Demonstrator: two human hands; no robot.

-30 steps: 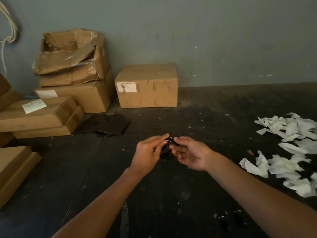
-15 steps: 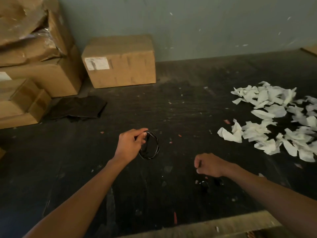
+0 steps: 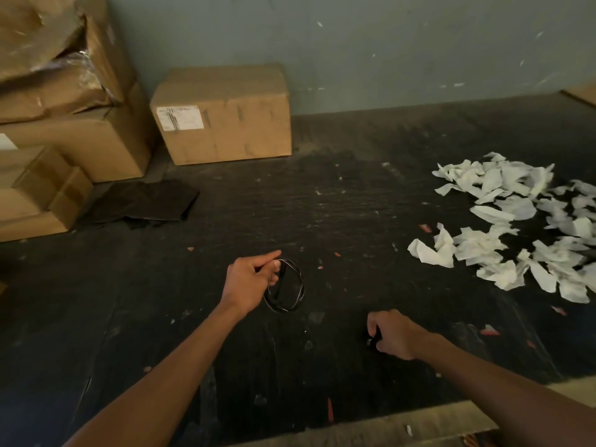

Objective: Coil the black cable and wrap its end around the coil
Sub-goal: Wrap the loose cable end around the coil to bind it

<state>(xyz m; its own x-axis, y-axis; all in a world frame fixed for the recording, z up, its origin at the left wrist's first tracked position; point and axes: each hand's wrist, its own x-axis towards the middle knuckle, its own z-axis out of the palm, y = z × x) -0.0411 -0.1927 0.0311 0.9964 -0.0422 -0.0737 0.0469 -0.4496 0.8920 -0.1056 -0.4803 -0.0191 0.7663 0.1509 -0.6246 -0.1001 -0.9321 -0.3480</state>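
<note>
One black cable coil (image 3: 285, 285) hangs pinched in the left hand (image 3: 251, 280); right hand (image 3: 395, 333) grips one small dark item, identity indeterminate. One labelled cardboard box (image 3: 225, 114) on the desk (image 3: 322, 204).

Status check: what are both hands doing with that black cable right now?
Left hand pinching black cable coil, held up. Right hand gripping a small dark object, unclear what. Nothing blocking.

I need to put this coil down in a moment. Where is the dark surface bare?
Bare patches: between the labelled box and the left hand; left of the left forearm, below the black sheets. Crowded: the right side, strewn with white paper scraps; the far left, stacked boxes.
</note>
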